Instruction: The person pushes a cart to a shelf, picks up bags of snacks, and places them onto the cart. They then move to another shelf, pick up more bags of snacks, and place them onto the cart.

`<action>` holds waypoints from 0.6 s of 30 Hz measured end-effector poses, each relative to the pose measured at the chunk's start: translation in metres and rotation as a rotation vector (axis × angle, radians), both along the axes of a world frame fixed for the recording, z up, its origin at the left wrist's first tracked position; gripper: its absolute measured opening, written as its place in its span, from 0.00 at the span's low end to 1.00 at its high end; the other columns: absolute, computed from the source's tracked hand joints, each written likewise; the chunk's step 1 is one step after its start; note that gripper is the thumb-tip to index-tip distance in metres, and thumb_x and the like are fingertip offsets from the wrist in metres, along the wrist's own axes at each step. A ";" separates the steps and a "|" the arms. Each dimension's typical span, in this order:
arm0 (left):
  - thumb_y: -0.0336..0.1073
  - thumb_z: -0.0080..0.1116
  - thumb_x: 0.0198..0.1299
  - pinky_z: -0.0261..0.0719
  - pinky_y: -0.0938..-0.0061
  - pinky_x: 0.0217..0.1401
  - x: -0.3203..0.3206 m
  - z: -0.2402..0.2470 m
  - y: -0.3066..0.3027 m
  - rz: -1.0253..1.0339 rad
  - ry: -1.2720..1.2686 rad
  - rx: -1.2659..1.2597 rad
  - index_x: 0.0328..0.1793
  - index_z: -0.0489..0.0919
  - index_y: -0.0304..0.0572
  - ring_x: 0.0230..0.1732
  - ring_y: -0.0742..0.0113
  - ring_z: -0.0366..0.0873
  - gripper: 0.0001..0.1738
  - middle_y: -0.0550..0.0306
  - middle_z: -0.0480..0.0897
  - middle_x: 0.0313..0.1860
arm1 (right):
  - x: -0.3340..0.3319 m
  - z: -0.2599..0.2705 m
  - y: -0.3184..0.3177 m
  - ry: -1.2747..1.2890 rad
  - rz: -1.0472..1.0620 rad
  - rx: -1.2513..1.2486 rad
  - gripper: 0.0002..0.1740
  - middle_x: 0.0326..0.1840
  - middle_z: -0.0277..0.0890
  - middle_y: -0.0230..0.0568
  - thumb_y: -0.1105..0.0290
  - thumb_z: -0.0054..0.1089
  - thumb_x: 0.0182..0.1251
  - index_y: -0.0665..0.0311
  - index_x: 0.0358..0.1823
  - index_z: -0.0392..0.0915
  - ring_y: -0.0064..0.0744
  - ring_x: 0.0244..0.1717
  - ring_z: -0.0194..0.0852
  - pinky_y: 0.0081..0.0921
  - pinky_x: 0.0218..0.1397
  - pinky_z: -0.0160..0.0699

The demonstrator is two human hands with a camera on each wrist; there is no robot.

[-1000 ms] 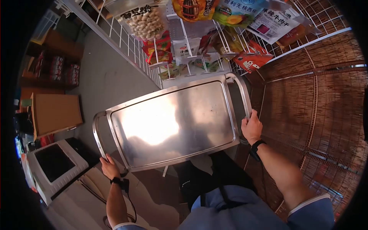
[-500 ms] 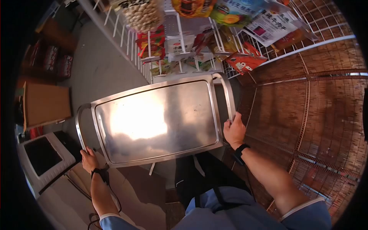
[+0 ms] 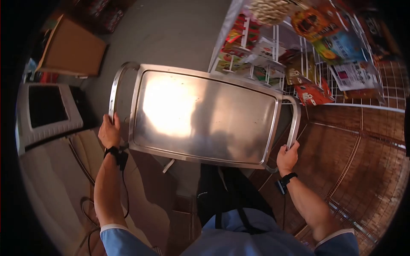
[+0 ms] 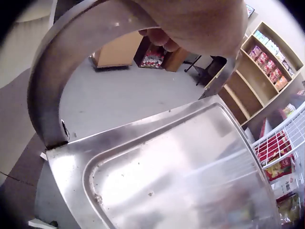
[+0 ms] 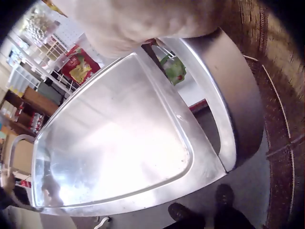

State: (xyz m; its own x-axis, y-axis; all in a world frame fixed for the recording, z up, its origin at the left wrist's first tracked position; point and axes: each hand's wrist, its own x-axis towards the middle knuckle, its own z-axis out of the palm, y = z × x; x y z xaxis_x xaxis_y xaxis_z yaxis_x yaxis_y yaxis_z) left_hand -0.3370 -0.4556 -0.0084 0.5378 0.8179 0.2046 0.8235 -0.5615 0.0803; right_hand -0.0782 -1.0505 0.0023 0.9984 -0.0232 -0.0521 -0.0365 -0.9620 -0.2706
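Observation:
A rectangular stainless steel tray (image 3: 230, 123) with a raised rim and a broad loop handle at each short end is in front of the person's body. My left hand (image 3: 110, 131) grips the left handle (image 3: 115, 87), with its fingers curled round the metal band. On the other side my right hand (image 3: 288, 158) holds the right handle (image 3: 294, 117) near its lower part. In the left wrist view the palm covers part of the left handle (image 4: 47, 90). The right wrist view shows dark marks near the tray's rim (image 5: 186, 160). Nothing lies on the tray's surface.
A white wire rack (image 3: 222, 38) with hanging snack bags (image 3: 314, 91) stands beyond the tray's right end. At the left are a cardboard box (image 3: 72, 47) and a white appliance with a dark window (image 3: 47, 106). Woven brown matting (image 3: 363, 170) borders the right side.
The tray has turned clockwise in the head view, its left end rising and its right end dropping. The rack has shifted right in view. Both hands keep hold of the handles.

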 end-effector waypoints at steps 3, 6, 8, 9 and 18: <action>0.58 0.58 0.69 0.79 0.51 0.34 -0.003 -0.004 0.002 0.003 -0.002 0.071 0.35 0.74 0.45 0.31 0.43 0.84 0.23 0.50 0.84 0.27 | -0.007 0.000 0.004 -0.022 -0.021 -0.033 0.27 0.44 0.82 0.64 0.66 0.58 0.66 0.65 0.64 0.63 0.69 0.47 0.81 0.57 0.51 0.77; 0.58 0.59 0.68 0.79 0.51 0.34 -0.003 -0.001 0.001 0.018 -0.043 0.067 0.35 0.74 0.45 0.31 0.44 0.84 0.24 0.50 0.84 0.27 | -0.009 -0.001 0.004 -0.010 -0.025 -0.056 0.27 0.45 0.82 0.64 0.67 0.58 0.66 0.66 0.64 0.62 0.69 0.47 0.81 0.57 0.52 0.76; 0.58 0.59 0.68 0.80 0.52 0.34 -0.002 0.001 -0.004 0.022 -0.073 0.054 0.35 0.74 0.45 0.31 0.44 0.84 0.24 0.50 0.84 0.27 | -0.006 -0.003 0.001 -0.015 0.003 -0.088 0.28 0.46 0.82 0.65 0.67 0.57 0.66 0.67 0.65 0.61 0.70 0.47 0.81 0.58 0.53 0.76; 0.58 0.59 0.68 0.80 0.52 0.34 -0.001 0.004 -0.007 0.024 -0.075 0.044 0.35 0.74 0.45 0.31 0.43 0.84 0.24 0.49 0.84 0.27 | -0.007 -0.001 0.001 -0.010 -0.005 -0.099 0.28 0.46 0.82 0.66 0.67 0.57 0.66 0.67 0.65 0.61 0.70 0.47 0.81 0.58 0.54 0.76; 0.55 0.54 0.72 0.81 0.47 0.46 0.019 0.016 -0.072 0.274 -0.052 -0.095 0.48 0.75 0.43 0.49 0.38 0.84 0.21 0.42 0.83 0.52 | 0.009 0.001 -0.028 -0.072 -0.015 -0.094 0.26 0.43 0.81 0.69 0.65 0.57 0.65 0.66 0.62 0.63 0.71 0.46 0.81 0.60 0.52 0.77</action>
State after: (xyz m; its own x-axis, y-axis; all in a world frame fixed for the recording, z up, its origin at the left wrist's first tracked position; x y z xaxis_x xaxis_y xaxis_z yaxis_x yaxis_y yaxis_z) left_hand -0.3185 -0.5275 0.0075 0.2848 0.9481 0.1417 0.9370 -0.3065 0.1675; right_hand -0.0694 -1.0783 0.0035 0.9990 -0.0393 0.0231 -0.0345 -0.9828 -0.1815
